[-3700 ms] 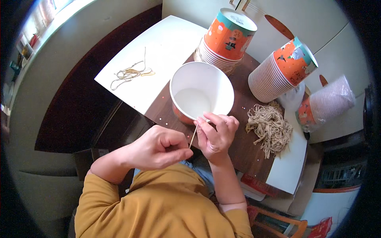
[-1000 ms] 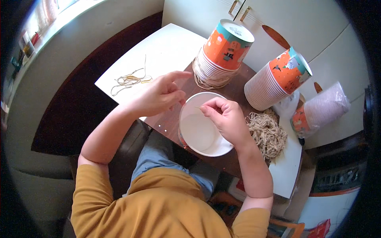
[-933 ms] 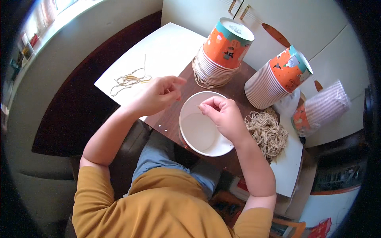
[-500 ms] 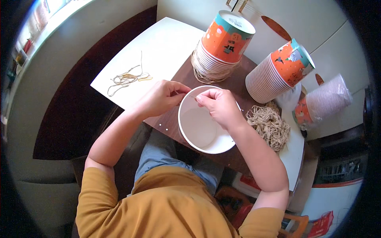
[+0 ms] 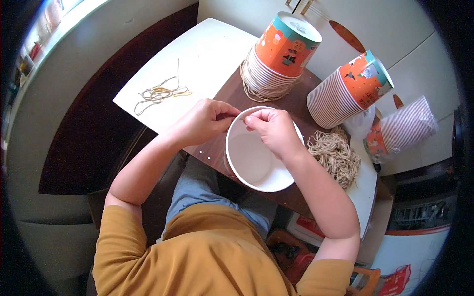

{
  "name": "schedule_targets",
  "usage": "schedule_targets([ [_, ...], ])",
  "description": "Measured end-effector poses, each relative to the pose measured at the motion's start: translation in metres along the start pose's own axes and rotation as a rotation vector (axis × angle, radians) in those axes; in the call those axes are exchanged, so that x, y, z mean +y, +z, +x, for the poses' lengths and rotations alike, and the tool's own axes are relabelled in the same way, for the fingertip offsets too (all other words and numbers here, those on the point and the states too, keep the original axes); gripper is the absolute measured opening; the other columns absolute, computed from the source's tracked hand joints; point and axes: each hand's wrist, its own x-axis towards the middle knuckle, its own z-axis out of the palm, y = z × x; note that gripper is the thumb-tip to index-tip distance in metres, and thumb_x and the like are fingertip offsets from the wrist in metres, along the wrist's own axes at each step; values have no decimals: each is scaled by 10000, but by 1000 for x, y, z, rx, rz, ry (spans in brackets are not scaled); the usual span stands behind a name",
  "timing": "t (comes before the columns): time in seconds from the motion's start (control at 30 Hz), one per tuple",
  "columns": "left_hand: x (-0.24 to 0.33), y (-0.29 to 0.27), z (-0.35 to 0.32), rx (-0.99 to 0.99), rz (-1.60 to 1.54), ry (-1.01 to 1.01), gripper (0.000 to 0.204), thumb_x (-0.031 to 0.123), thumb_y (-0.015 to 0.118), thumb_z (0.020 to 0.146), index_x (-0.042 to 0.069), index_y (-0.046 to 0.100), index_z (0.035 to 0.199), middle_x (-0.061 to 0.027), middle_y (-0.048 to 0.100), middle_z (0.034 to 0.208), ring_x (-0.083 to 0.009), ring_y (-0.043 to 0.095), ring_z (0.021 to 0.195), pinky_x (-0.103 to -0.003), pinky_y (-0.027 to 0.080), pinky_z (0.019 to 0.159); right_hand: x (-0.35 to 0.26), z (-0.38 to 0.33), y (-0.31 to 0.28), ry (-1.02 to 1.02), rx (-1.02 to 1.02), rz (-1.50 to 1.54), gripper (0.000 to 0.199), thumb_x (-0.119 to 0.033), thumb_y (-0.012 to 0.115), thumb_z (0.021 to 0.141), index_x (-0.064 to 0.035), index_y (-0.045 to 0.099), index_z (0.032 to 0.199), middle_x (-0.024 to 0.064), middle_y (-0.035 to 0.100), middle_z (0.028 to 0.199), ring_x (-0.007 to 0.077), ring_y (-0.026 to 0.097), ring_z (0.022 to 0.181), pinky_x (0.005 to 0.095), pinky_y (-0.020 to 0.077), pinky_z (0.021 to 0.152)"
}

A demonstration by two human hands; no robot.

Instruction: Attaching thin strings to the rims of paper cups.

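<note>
A paper bucket (image 5: 256,163) with a white inside stands tilted toward me at the front of the table, its mouth facing up. My left hand (image 5: 210,121) is at the far left of its rim, outside the wall, thumb and forefinger closed; their tips are partly hidden by the rim. Just inside the same stretch of rim, my right hand (image 5: 274,129) pinches a thin tan bit that looks like a cord end, mostly covered by the fingers. A loose bundle of tan cords (image 5: 160,92) lies on the white board to the left.
Upside-down bucket stacks in orange and teal, one with cords hanging round it (image 5: 284,54) and another (image 5: 348,89), stand behind. A plastic-wrapped stack (image 5: 400,129) leans farther right. A heap of tan cord (image 5: 335,160) sits right of my bucket. White dots (image 5: 204,155) lie near the front edge.
My right fingertips have come slightly closer to the bucket wall and my left hand, and the tan bit between them shows less. The whole view has shifted a little.
</note>
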Motion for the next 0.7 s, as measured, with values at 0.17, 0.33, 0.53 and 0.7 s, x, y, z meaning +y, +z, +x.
schedule_targets([
  [0.17,11,-3,-5,-42,103,-12,231,79,598,843,-12,689,1034,-144,706,829,-140,663,745,-284,524,704,2,-3,1,-8,-6,-43,165,-134,655,840,10,706,778,51,672,683,81,583,616,266,474,582],
  [0.33,20,-2,-7,-59,235,28,199,90,607,823,-9,693,972,-173,682,797,-239,675,707,-323,527,673,-1,-8,2,-4,-23,-56,172,-149,664,839,-2,709,764,46,669,677,86,587,614,272,479,591],
  [0.53,18,19,-16,132,383,137,164,141,607,784,-21,636,793,-197,621,719,-340,634,694,-397,512,659,-25,-17,-16,212,-289,-101,365,-255,674,887,17,625,1125,8,646,845,73,583,700,227,479,647],
  [0.7,10,29,-28,168,234,-17,176,142,579,797,-29,612,823,-169,612,695,-299,625,665,-361,488,612,-56,-74,-30,-17,-347,-633,836,-530,780,685,37,541,1250,167,659,889,273,658,821,361,521,758],
])
